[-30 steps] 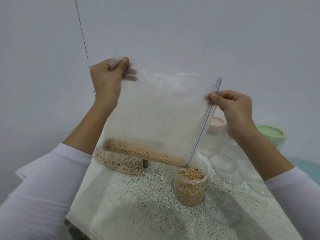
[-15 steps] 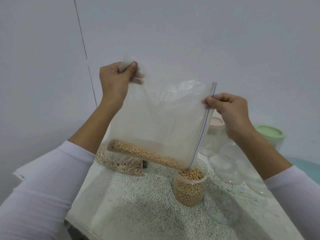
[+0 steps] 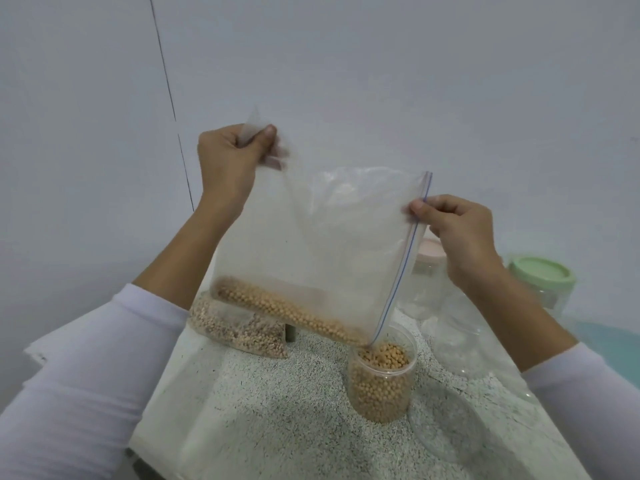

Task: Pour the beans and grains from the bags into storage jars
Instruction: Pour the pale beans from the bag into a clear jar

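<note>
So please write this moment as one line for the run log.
pouring | both hands hold bag | corner over jar | jar nearly full | beans left in bag

Clear plastic zip bag point(image 3: 322, 244) with a thin blue seal line; tan round beans point(image 3: 287, 311) along its low edge. Clear round jar point(image 3: 381, 382) holds the same tan beans. White surface point(image 3: 263, 410) finely black-speckled; pale green lid point(image 3: 542, 275), pale pink lid point(image 3: 431, 249), white sleeves point(image 3: 86, 368).

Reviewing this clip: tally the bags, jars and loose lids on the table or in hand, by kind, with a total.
Bags: 2, the zip bag in both hands and a bag of grains on the table.
Jars: 4, the open bean jar, a pink-lidded jar, a green-lidded jar and a clear empty jar.
Loose lids: 1, the clear lid.
Total: 7.
</note>
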Demonstrator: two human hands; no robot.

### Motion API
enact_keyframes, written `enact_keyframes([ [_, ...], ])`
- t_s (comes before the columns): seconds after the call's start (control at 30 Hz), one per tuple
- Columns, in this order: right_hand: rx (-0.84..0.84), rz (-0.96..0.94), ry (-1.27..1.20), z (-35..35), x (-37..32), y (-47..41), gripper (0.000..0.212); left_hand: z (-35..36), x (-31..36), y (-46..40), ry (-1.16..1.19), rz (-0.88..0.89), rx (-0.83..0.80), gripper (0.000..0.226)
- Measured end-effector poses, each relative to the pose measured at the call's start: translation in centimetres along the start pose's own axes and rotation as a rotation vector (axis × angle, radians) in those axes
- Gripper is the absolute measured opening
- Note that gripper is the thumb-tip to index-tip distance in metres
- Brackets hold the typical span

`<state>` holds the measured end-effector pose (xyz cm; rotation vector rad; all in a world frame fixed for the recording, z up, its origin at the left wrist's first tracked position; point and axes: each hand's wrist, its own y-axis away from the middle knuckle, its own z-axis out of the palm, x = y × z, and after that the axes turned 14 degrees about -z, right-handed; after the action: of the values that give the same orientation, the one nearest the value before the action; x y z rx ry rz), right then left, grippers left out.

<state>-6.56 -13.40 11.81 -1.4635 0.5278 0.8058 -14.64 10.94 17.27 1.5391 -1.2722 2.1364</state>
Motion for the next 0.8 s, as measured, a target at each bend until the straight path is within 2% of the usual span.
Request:
enact_keyframes([
  [0.07,0.043,-0.019,-0.002,0.00,0.15,-0.09,0.009,-0.06,-0.07,-0.08,0.008,0.002,0.020,0.020],
  [0.17,-0.019,-0.006,0.006,0.17,0.31,-0.06,0.012,-0.22,-0.07,-0.21,-0.022,0.002,0.009,0.021],
  [0.27,0.036,-0.018,-0.016,0.12,0.35,-0.22,0.010,-0.40,0.16,-0.41,0.005,0.024,0.031,0.021],
  [0.4,-0.023,0.007,-0.017,0.19,0.55,-0.22,0.008,0.08,0.30,-0.13,-0.045,0.038,-0.031,0.019],
  [0.5,0.046,-0.013,-0.034,-0.07,0.69,-0.40,0.009,-0.03,0.24,-0.32,-0.023,0.051,-0.002,0.019],
  [0.6,0.004,0.000,-0.025,-0.16,0.68,-0.48,0.007,-0.12,0.34,-0.43,-0.045,0.055,-0.035,0.020],
  [0.73,0.069,-0.025,-0.055,-0.44,0.79,-0.46,0.006,-0.10,0.43,-0.51,-0.010,0.062,-0.005,0.020],
  [0.8,0.029,-0.012,-0.041,-0.39,0.81,-0.41,0.008,0.04,0.48,-0.39,-0.035,0.060,-0.031,0.020],
])
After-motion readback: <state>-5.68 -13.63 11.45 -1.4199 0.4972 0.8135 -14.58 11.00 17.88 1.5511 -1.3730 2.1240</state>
